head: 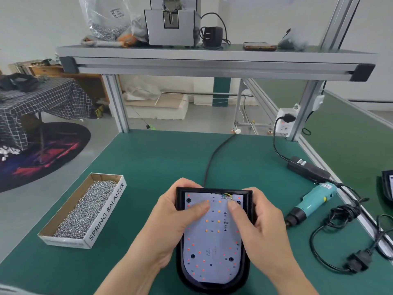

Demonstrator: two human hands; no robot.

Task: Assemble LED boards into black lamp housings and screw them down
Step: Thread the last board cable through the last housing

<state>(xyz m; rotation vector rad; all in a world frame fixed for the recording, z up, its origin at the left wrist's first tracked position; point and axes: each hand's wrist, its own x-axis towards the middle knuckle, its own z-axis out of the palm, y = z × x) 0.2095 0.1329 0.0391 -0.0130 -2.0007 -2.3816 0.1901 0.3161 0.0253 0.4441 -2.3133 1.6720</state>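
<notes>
Black plastic lamp housing (180,262) with the white LED board (212,248) lying inside it, low in the centre of the frame on the green bench mat (159,162).

My left hand (170,226) and right hand (261,222) each grip a side of the housing's square upper end, fingers curled round its walls and both thumbs pressed flat on the board. The board is matte and smooth, straight at the top and rounded at the bottom, dotted with small red and orange LEDs and dark screw holes. Coloured wires meet its top edge. At lower left sits a cardboard box (106,211) of shiny screws (85,207). At right lies a teal electric screwdriver (312,201).
</notes>
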